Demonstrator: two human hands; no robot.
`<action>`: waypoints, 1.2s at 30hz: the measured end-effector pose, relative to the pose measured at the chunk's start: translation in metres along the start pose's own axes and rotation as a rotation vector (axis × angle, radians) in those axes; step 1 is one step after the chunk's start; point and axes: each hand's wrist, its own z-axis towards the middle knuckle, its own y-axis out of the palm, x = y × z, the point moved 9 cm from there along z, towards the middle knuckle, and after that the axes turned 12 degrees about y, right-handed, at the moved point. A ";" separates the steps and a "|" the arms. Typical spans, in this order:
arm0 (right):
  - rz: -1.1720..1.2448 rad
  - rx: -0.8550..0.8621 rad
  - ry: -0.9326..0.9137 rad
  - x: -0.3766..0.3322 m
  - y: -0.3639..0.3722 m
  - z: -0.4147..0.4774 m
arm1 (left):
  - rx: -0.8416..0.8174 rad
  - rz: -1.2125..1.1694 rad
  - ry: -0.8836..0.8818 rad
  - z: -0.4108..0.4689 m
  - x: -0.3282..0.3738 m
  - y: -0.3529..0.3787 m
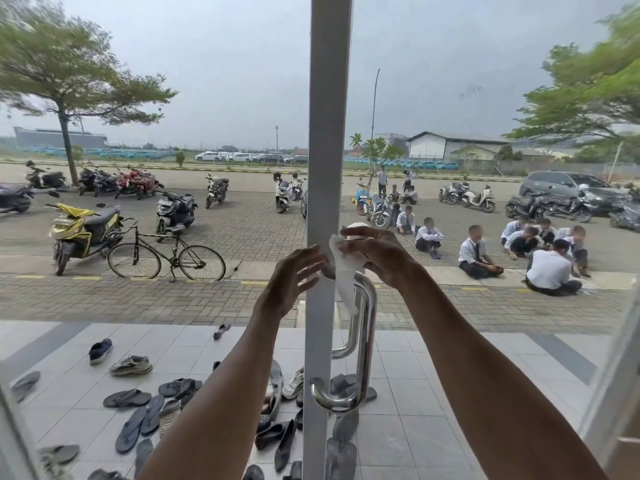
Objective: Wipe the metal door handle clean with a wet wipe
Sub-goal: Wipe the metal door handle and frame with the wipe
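Observation:
A shiny metal door handle [365,344], a vertical bar bent at both ends, is fixed to the white door frame [329,133] in the middle of the view. My right hand [377,254] pinches a white wet wipe [346,271] just above the handle's top bend, and the wipe hangs down over the top of the bar. To the left of the frame my left hand [298,275] has its fingers spread, their tips at the frame near the wipe's edge. It holds nothing that I can see.
The door is glass on both sides of the frame. Outside, several shoes and sandals [145,403] lie on the tiled porch. Beyond are a bicycle [166,254], parked scooters and people sitting on the paving [550,268].

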 end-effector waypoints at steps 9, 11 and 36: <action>-0.038 0.038 -0.033 -0.008 -0.009 0.001 | -0.234 -0.022 -0.066 0.002 -0.001 0.040; -0.049 0.099 -0.065 -0.010 -0.016 0.001 | -0.246 -0.081 -0.067 0.002 0.001 0.040; -0.154 0.172 -0.027 0.001 -0.001 0.007 | 0.030 0.083 0.055 0.007 0.018 -0.009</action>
